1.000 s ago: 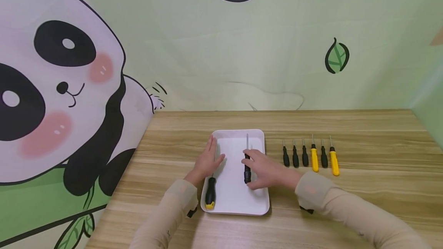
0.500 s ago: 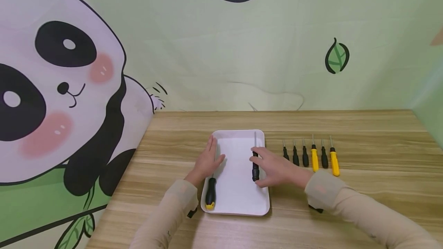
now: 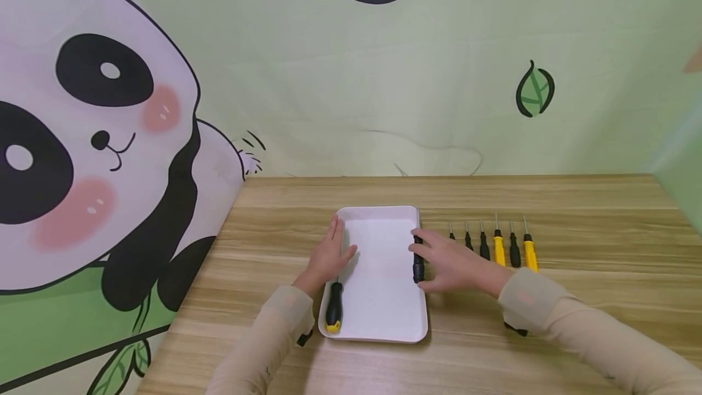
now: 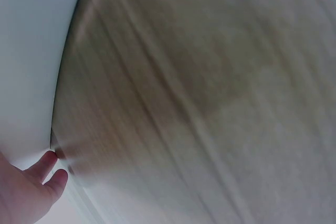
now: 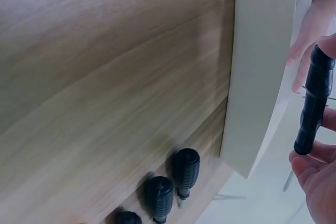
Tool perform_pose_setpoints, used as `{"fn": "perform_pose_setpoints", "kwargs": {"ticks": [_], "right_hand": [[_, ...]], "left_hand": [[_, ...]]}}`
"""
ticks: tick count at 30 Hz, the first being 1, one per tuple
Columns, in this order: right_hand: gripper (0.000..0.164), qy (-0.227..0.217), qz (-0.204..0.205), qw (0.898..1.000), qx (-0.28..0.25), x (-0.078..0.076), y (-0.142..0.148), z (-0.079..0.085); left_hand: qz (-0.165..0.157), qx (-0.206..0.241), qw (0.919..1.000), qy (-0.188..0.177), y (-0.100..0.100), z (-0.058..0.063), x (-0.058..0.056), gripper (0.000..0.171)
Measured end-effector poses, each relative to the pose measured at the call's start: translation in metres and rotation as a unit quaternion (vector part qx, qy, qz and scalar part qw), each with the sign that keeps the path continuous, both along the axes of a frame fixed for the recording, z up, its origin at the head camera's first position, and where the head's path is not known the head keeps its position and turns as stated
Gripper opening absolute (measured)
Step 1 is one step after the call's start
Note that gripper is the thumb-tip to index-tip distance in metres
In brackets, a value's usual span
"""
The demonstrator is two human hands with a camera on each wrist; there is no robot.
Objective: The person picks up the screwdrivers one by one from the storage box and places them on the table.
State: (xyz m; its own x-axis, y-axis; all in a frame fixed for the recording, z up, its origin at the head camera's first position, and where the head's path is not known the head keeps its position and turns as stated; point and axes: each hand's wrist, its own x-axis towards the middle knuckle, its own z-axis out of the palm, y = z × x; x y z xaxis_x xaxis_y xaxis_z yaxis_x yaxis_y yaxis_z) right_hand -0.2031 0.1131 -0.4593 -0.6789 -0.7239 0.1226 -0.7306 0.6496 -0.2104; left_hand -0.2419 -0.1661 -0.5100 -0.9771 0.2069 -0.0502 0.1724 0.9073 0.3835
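Observation:
My right hand (image 3: 452, 261) pinches the black handle of a screwdriver (image 3: 418, 261) between thumb and fingertips, over the right rim of a white tray (image 3: 381, 279). In the right wrist view the handle (image 5: 316, 95) shows above the tray's side wall, thumb at one end and fingers (image 5: 310, 163) at the other. My left hand (image 3: 327, 255) rests on the tray's left rim, its fingers straight and thumb spread inward. Inside the tray, along the left side, lies another screwdriver (image 3: 334, 308) with a black handle and yellow end; the left hand partly hides its shaft.
To the right of the tray, a row of small screwdrivers lies on the wooden table (image 3: 603, 236), shafts pointing away. Several have black handles (image 3: 514, 250), two have yellow handles (image 3: 529, 253). My right forearm partly covers the row. A printed green wall (image 3: 307, 90) stands behind the table.
My right hand has carried the black-handled screwdriver rightward, from over the tray's inside to its right rim. My left hand and the screwdriver lying in the tray have stayed put.

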Motion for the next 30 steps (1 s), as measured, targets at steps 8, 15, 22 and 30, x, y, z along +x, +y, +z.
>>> {"fn": "perform_pose_setpoints", "kwargs": {"ticks": [8,15,22,30], "right_hand": [[0.066,-0.002,0.004,1.000,0.001,0.000,0.012,0.000],[0.067,-0.021,-0.014,1.000,-0.003,0.001,0.022,0.002],[0.066,-0.016,-0.021,1.000,-0.013,0.001,0.033,0.000],[0.067,0.003,-0.018,1.000,0.004,-0.001,0.045,-0.004]], "left_hand": [[0.003,-0.001,1.0000,-0.004,0.000,0.000,0.001,0.074],[-0.001,-0.004,1.0000,-0.003,-0.001,-0.002,0.000,0.074],[0.003,0.000,1.0000,-0.006,0.000,0.000,0.000,0.074],[0.004,-0.004,0.9999,-0.013,0.000,0.001,0.000,0.075]]}}
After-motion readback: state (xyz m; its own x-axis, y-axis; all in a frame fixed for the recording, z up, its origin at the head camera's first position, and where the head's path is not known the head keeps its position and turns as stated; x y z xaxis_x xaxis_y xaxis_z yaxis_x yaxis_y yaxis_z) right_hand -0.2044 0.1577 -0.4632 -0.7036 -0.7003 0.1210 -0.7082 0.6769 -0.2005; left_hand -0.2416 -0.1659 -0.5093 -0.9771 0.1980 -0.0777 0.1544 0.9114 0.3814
